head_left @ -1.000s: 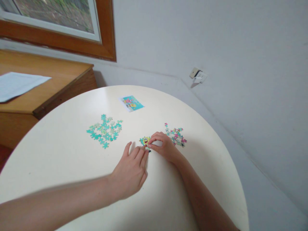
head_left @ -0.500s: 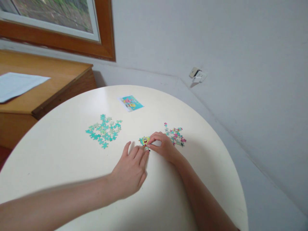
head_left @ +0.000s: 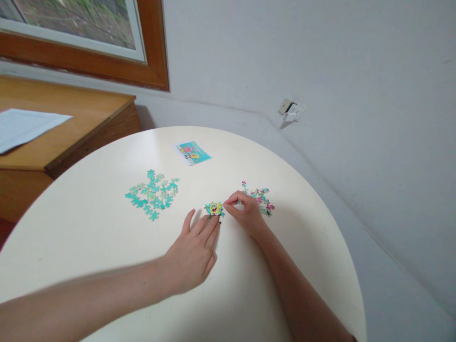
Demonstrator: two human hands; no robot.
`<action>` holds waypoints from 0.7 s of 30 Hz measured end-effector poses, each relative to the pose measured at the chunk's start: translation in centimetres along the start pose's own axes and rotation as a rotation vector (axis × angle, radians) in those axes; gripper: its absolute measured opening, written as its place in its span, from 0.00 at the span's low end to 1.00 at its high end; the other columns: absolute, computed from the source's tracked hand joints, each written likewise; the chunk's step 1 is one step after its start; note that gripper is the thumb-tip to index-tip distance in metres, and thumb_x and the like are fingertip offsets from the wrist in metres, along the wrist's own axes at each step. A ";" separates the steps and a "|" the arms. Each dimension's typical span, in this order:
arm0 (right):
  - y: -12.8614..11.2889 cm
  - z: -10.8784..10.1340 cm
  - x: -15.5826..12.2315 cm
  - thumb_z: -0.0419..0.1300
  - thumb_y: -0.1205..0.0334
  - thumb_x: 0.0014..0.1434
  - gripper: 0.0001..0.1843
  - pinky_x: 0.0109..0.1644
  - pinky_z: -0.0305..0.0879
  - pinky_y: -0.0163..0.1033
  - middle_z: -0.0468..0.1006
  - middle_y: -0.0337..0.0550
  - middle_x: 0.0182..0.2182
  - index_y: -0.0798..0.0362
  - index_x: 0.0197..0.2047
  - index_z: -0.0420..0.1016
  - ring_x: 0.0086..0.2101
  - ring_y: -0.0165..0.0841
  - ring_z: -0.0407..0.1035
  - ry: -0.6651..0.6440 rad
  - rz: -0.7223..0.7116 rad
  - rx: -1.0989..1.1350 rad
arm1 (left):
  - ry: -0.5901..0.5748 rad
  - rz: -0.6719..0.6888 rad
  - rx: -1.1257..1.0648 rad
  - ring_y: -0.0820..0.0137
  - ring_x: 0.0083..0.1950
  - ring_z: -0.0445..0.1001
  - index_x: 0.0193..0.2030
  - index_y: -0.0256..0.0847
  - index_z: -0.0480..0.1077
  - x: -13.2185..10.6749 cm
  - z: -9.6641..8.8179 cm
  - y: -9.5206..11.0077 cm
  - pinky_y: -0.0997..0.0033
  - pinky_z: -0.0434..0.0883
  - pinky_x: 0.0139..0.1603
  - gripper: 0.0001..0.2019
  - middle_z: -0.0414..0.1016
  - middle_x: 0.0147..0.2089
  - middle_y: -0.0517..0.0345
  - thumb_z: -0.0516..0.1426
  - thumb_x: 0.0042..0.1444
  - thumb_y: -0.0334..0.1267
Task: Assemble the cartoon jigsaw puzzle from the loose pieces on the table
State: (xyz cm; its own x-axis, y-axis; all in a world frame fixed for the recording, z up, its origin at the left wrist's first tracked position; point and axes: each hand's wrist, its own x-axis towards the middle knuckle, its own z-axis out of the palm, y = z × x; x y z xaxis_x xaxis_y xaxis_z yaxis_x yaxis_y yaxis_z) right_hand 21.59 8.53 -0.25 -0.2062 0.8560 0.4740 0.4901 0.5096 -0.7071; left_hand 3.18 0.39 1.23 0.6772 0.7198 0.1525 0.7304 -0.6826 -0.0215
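Note:
A small joined patch of jigsaw puzzle (head_left: 215, 208) with a yellow cartoon face lies near the middle of the white round table (head_left: 107, 247). My left hand (head_left: 195, 247) rests with its fingers stretched out, the tips on the lower edge of the patch and covering part of it. Just right of the patch, my right hand (head_left: 245, 212) has thumb and forefinger pinched together. Whatever is between those fingertips is too small to make out. Behind the right hand lies a pile of pink, yellow and teal jigsaw pieces (head_left: 263, 198), partly hidden by it.
A loose pile of teal jigsaw pieces (head_left: 153, 192) spreads on the left of the table. Farther back lies a printed reference picture (head_left: 194, 153). A wooden cabinet (head_left: 89, 102) with a paper sheet (head_left: 28, 126) stands at left, and a wall socket (head_left: 290, 110) holds a plug.
My right hand has moved slightly right, off the patch, uncovering the yellow face and its right edge. My left hand has stayed in nearly the same place.

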 end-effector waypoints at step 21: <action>0.1 -0.1 0.2 0.58 0.63 0.49 0.05 0.33 0.63 0.37 0.73 0.38 0.21 0.51 0.23 0.70 0.25 0.30 0.65 0.082 0.058 -0.031 | 0.037 -0.020 -0.040 0.55 0.62 0.57 0.61 0.34 0.61 0.0 0.2 0.0 0.46 0.44 0.64 0.23 0.62 0.63 0.46 0.47 0.60 0.40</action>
State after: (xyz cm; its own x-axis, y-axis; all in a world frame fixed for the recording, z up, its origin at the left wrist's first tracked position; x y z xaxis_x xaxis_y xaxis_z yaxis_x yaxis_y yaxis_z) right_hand 21.69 8.73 -0.22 -0.1070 0.8734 0.4752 0.5254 0.4554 -0.7187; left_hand 3.15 0.40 1.04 0.6583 0.7286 0.1892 0.7391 -0.6733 0.0214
